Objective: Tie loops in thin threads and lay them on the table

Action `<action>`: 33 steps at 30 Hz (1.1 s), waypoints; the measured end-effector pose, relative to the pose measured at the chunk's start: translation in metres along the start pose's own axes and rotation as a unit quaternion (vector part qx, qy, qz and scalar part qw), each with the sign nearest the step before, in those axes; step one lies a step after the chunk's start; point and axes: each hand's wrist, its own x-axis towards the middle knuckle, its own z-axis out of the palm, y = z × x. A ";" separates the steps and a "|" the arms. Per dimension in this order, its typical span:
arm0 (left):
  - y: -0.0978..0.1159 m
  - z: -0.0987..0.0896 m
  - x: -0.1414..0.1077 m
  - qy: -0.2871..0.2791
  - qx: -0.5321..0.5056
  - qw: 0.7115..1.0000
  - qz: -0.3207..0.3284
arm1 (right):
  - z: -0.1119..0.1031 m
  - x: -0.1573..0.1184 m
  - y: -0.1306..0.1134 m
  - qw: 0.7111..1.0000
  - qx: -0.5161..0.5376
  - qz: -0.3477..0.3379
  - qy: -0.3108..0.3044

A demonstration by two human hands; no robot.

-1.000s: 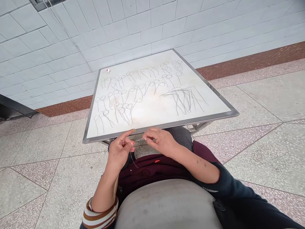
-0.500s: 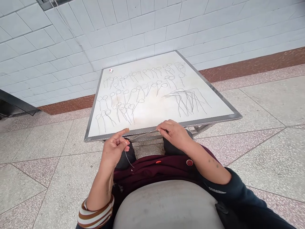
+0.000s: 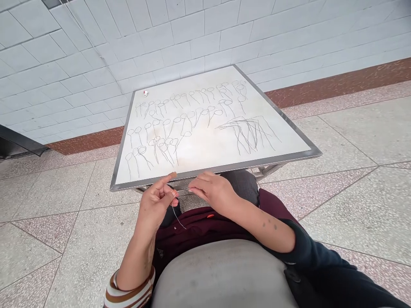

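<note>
My left hand [image 3: 157, 203] pinches a thin wire [image 3: 178, 220] between thumb and fingers, and its loose end curves down over my lap. A tan wrap covers the tip of the raised forefinger. Close by on the right, my right hand [image 3: 215, 191] is closed on the other part of the same wire, with a short stretch showing between the hands. Both hands are in front of the near edge of a white-topped table [image 3: 202, 152]. On it lie rows of looped wires [image 3: 186, 134] with long tails, and a loose bunch of bent wires [image 3: 252, 128] to the right.
A grey metal rim [image 3: 279, 160] borders the table. Near its far left corner sits a small red-and-white object [image 3: 145, 93]. The table stands close to a white tiled wall [image 3: 180, 51]. My knee [image 3: 242, 184] is beneath the near edge.
My right hand has moved left, toward my left hand, so the stretch of wire between them is shorter. My left hand keeps its pinch. The view has shifted slightly.
</note>
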 end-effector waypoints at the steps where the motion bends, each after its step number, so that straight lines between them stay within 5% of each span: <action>1: 0.000 0.000 -0.001 -0.002 -0.001 1.000 0.000 | 0.001 -0.001 0.001 1.000 0.002 0.001 0.003; 33: -0.013 0.001 0.001 -0.051 0.060 0.997 -0.029 | 0.000 -0.002 0.004 0.996 0.035 -0.071 -0.035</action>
